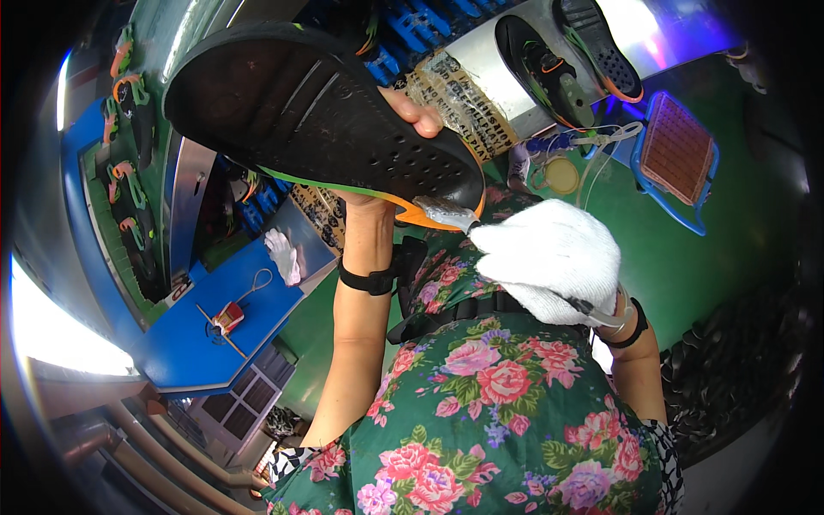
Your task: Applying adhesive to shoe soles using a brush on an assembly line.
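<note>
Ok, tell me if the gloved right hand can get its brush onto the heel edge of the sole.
Probably yes. The right hand holds the brush with its tip already at the orange edge of the black sole, which the left hand holds up; nothing sits between them.

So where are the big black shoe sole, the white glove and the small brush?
big black shoe sole [318, 112], head view, middle of its dotted underside.
white knitted glove [554, 257], head view, back of the right hand.
small brush [446, 212], head view, its grey head at the sole's orange edge.
</note>
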`<state>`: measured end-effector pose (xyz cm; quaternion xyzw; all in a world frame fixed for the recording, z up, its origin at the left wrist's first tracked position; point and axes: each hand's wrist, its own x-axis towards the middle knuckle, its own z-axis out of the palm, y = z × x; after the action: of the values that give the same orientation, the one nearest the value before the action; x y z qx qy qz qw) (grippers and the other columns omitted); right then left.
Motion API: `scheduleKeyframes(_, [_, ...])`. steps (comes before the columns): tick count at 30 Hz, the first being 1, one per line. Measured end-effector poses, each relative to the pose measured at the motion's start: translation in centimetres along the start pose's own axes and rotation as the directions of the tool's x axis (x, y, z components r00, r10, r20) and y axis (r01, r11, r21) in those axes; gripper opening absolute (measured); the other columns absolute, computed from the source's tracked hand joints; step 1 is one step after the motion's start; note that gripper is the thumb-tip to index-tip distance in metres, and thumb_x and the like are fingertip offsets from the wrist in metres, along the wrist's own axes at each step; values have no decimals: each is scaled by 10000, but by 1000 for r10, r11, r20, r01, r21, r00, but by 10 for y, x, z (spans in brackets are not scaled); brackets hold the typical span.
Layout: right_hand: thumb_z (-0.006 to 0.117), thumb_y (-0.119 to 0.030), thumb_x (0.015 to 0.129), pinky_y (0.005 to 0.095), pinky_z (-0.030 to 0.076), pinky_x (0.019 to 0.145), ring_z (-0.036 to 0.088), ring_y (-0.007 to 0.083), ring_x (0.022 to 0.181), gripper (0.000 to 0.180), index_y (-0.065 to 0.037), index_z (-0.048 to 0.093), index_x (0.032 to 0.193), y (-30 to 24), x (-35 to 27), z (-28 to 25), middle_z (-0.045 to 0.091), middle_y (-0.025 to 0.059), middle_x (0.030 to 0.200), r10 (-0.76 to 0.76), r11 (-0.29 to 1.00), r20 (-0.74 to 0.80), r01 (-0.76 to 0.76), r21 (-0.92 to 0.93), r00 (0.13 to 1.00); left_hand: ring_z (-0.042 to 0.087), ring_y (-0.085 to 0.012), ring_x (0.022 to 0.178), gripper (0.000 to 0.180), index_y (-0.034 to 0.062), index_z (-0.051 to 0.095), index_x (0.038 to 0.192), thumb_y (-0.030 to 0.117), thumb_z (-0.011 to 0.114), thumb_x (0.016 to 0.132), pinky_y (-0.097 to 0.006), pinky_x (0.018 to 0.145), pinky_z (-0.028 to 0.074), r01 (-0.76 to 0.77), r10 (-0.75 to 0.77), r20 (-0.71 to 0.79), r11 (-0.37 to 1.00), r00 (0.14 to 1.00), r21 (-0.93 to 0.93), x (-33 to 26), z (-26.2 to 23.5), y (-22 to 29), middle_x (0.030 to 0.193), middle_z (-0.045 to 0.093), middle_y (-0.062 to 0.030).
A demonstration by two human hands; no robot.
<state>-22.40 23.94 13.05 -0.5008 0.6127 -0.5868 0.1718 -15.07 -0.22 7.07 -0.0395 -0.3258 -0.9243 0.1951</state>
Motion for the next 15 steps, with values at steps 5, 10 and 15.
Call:
scheduleKeyframes(5, [815,-12,737,359,580,766,735,251,852,201,-92,799,920,-4,5,11,789,104,1020,92,984,-43,-85,159,995,690,-293,950,814,-66,640,1120,704,687,860,-425,901,517,8,-9,22,999,1000,35,4,5,2,1028,700,-184])
scheduleKeyframes(10, [799,19,727,366,570,744,735,265,836,166,-64,786,870,-1,7,0,788,123,988,139,971,-78,-120,209,987,687,-280,940,820,-60,636,1116,716,687,854,-419,897,514,34,-35,-34,998,999,-49,0,3,4,1013,703,-168])
scheduleKeyframes(15, [801,-10,772,357,582,722,727,251,837,221,-77,800,983,0,0,13,782,82,1021,-19,1000,-73,21,18,997,678,-295,924,878,-44,617,1139,787,615,855,-440,901,511,33,-34,21,998,999,45,1,2,-2,1062,688,-193])
